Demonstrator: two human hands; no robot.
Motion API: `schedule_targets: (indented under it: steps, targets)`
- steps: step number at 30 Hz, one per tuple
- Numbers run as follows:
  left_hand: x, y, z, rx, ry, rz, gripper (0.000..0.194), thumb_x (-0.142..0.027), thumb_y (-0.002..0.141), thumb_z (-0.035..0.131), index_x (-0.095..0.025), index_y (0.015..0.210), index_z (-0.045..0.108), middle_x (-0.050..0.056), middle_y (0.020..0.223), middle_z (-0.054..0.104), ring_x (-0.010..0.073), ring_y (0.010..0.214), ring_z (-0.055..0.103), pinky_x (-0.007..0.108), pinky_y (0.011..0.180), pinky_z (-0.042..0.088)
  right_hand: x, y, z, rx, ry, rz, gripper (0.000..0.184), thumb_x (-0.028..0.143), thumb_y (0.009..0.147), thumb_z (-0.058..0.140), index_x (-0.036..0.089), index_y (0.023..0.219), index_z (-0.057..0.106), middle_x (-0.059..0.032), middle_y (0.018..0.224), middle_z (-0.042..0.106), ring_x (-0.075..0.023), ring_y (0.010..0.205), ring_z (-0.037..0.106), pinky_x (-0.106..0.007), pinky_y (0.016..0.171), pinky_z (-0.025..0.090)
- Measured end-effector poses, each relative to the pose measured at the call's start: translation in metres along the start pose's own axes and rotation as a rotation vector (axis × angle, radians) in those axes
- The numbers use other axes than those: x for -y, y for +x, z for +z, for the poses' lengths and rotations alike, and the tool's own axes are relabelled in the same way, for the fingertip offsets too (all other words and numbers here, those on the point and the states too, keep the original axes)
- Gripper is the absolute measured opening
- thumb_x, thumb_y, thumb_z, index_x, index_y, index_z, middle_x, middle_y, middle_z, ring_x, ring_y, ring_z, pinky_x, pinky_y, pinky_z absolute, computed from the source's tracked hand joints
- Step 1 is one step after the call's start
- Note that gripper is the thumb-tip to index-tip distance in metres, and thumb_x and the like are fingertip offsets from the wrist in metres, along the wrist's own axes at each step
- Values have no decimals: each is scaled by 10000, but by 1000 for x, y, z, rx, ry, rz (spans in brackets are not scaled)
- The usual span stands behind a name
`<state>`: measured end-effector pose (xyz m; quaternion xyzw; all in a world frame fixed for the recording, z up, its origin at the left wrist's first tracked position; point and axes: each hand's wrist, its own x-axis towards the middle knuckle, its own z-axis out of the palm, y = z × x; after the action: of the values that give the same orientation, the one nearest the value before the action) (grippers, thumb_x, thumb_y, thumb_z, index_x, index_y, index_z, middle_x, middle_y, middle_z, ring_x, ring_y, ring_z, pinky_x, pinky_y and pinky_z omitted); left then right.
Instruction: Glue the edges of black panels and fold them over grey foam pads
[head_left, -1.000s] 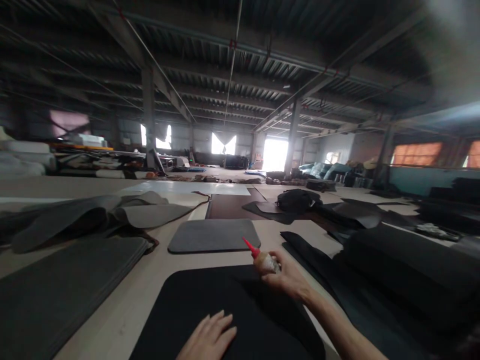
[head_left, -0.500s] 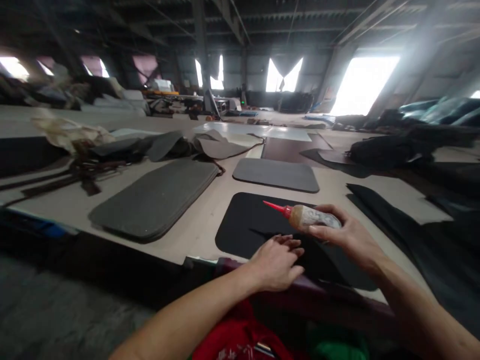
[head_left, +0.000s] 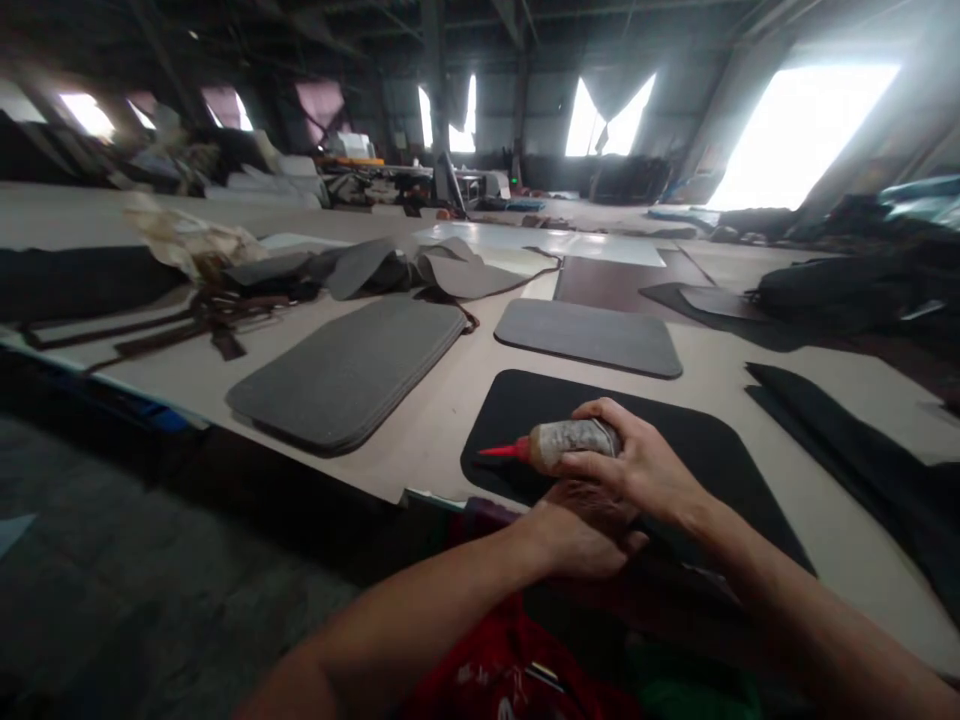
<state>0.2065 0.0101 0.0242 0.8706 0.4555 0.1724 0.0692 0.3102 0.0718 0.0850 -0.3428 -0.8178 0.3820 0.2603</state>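
The right hand (head_left: 649, 460) is wrapped around a small bottle (head_left: 574, 440), fingers and thumb closed on its sides. The bottle lies tipped over, its red nozzle (head_left: 506, 452) aimed left above the rounded black sheet (head_left: 517, 395); whether the tip touches cannot be told. Its shoulder is yellowish-brown, but the contents cannot be made out. A worn whitish label with dark marks wraps it, illegible here.

Just beneath, the left hand (head_left: 581, 535) is at the black sheet's near side, its fingers shadowed and partly hidden, so its grip cannot be told. That sheet lies along the near edge of the desk (head_left: 427, 435). White lettering on the red garment (head_left: 517, 660) below that edge is unreadable.

Left along the near edge is a grey stack (head_left: 352, 370); a single grey sheet (head_left: 589, 338) lies beyond the black one, toward the far edge.
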Motion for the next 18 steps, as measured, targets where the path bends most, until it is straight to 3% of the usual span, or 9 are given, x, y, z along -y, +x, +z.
schedule_targets:
  steps: [4, 12, 18]
  targets:
    - [0, 0, -2, 15, 3, -26, 347, -338, 971, 458, -148, 1163, 675, 98, 1180, 717, 277, 1145, 628, 414, 1086, 433, 1, 8, 6, 52, -105, -85, 349, 413, 763, 774, 237, 1023, 621, 12, 911, 628, -200, 829, 588, -306, 702, 456]
    - [1, -1, 5, 62, 15, -42, 386, -378, 987, 426, -144, 1185, 661, 115, 1186, 712, 296, 1118, 640, 443, 1051, 457, 5, 16, 9, 88, -241, -184, 300, 335, 772, 760, 218, 1000, 603, 5, 952, 594, -188, 842, 559, -309, 717, 427]
    - [0, 0, 2, 40, -37, -69, 420, -411, 982, 453, -167, 1291, 598, 113, 1305, 662, 303, 1254, 578, 442, 1073, 446, 18, 26, 5, 158, -346, -282, 283, 323, 820, 778, 222, 994, 578, 22, 938, 570, -167, 817, 544, -291, 697, 393]
